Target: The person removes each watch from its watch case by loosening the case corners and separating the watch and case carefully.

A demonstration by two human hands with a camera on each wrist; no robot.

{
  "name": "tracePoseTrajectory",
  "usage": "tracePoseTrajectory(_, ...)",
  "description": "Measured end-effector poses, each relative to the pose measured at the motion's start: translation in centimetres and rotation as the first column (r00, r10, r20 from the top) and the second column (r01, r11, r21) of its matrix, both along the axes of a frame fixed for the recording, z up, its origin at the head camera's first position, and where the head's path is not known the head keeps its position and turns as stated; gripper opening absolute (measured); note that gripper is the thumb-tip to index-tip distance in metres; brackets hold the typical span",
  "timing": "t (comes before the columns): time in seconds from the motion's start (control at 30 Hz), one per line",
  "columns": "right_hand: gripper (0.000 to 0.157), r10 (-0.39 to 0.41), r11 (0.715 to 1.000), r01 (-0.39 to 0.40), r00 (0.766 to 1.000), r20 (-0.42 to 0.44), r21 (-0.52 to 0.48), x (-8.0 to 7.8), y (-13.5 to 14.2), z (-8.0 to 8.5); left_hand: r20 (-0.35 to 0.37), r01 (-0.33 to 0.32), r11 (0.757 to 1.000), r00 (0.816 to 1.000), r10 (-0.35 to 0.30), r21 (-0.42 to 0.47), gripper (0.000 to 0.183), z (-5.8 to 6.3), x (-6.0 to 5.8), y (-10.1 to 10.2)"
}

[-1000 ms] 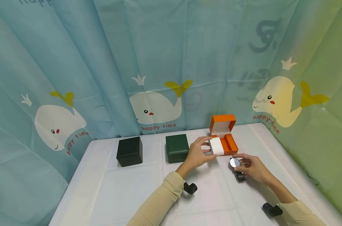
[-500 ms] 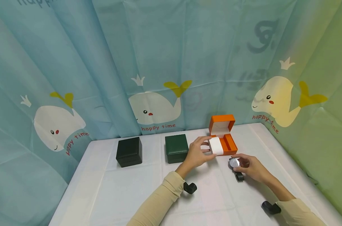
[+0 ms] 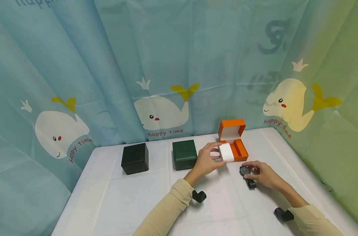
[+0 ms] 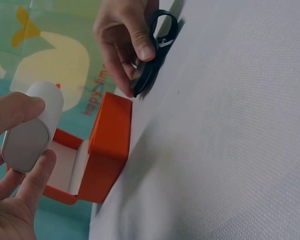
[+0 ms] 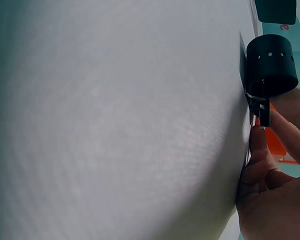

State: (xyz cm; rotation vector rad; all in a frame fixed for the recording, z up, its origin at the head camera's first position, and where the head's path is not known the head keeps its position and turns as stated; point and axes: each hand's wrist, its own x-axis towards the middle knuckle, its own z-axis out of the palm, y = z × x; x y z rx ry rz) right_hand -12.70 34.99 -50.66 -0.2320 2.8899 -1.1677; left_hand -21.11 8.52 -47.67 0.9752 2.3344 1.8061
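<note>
My left hand (image 3: 205, 160) pinches a white watch cushion (image 3: 226, 152) between thumb and fingers, in front of the open orange watch box (image 3: 233, 123). Its rounded grey end (image 4: 27, 145) faces the left wrist view. A divided inside shows in the box, partly behind the cushion. To the right of the box, my right hand (image 3: 264, 175) holds a black wristwatch (image 3: 244, 171) by its case, low over the white cloth. The watch's dark dial faces up in the head view. In the right wrist view its strap (image 5: 271, 57) loops round, with rows of holes.
A closed green box (image 3: 184, 155) stands left of my left hand, and a closed black box (image 3: 135, 158) farther left. The white-covered table (image 3: 137, 203) ends at a blue whale-print curtain (image 3: 164, 49). Black wrist cameras (image 3: 199, 196) sit by both sleeves.
The watch has tilted slightly in my right hand: its dial went from bright glare to dark. My left hand and the cushion have stayed in place.
</note>
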Motion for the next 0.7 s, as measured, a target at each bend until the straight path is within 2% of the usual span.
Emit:
tracePoseTrajectory(0.27, 0.051, 0.030, 1.000, -0.029, 0.999, 0.041, -0.007, -0.20, 0.15, 0.24, 0.008, -0.003, 1.000, 1.000, 0.003, -0.004, 0.065, -0.05, -0.06, -0.01)
tracePoseTrajectory(0.7, 0.050, 0.087, 0.995, -0.085, 0.996, 0.033, -0.052, -0.17, 0.69, 0.61, 0.028, -0.023, 0.999, 0.999, 0.024, -0.035, 0.066, 0.01, -0.15, -0.16)
